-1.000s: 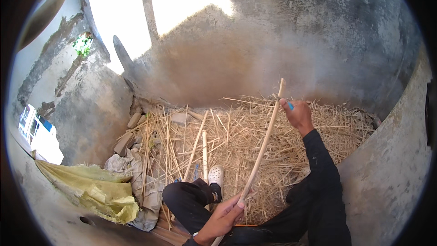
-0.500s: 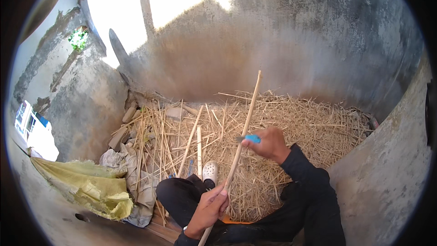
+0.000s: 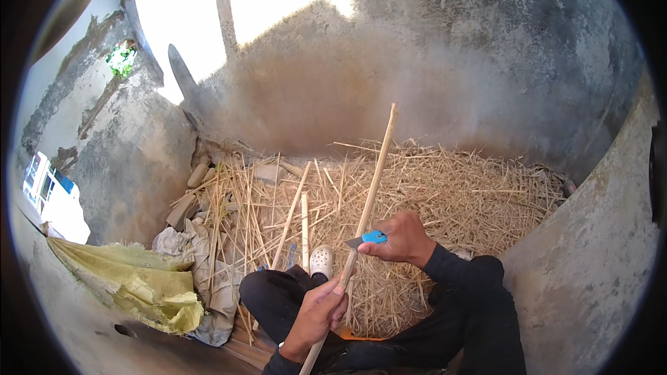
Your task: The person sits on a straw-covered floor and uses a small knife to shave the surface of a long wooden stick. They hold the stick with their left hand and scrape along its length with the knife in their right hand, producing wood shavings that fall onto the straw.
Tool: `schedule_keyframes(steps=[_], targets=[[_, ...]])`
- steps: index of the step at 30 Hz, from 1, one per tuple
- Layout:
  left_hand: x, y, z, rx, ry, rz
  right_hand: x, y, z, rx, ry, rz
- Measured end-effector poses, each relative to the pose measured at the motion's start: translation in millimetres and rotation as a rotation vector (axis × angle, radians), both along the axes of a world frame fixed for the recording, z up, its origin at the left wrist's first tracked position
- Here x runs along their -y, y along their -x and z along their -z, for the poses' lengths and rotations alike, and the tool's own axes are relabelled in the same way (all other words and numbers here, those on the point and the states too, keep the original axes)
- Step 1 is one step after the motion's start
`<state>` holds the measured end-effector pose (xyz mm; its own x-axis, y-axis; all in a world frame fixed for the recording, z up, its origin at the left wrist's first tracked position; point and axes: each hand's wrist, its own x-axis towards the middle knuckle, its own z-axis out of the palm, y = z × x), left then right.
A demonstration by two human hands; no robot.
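Note:
A long, pale wooden stick (image 3: 376, 177) slants from my lap up toward the far wall. Its lower part is gripped by my left hand (image 3: 318, 314), fingers wrapped round it. My right hand (image 3: 403, 240) is closed on a blue-handled utility knife (image 3: 374, 237), whose short grey blade lies against the stick a little above my left hand. The thumb of my right hand is close to the stick beside the blade. How the blade's edge meets the wood is too small to tell.
Shavings and split strips (image 3: 458, 201) cover the ground ahead. Two flat strips (image 3: 304, 229) lie near my white clog (image 3: 322, 261). A yellow-green woven sack (image 3: 132, 281) lies at the left. Concrete walls (image 3: 445, 83) stand around, with stones (image 3: 197, 175) in the far left corner.
My right hand has drawn the knife down along the stick, nearer to my left hand. The stick's upper end has shifted slightly left; my left hand keeps its grip.

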<state>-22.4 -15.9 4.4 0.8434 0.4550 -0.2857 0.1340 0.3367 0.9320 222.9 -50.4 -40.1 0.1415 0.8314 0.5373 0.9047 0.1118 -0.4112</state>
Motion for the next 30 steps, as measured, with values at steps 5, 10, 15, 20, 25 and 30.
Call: schedule_keyframes(steps=[5,10,15,20,25,30], targets=[[7,7,-5,0.024,0.075,0.009,-20,-53,2,-0.076,-0.086,0.294],[17,6,1,-0.001,0.077,0.071,-14,-95,5,-0.143,-0.019,0.366],[4,4,-5,0.013,0.021,0.027,-5,-15,2,-0.018,-0.131,0.064],[7,0,-1,0.031,-0.006,0.063,-13,-56,17,0.057,-0.157,0.233],[11,4,-1,0.02,-0.011,0.089,-23,-81,14,0.059,-0.067,0.394],[33,11,-1,-0.017,0.045,0.193,-10,-166,13,-0.292,0.014,0.738]])
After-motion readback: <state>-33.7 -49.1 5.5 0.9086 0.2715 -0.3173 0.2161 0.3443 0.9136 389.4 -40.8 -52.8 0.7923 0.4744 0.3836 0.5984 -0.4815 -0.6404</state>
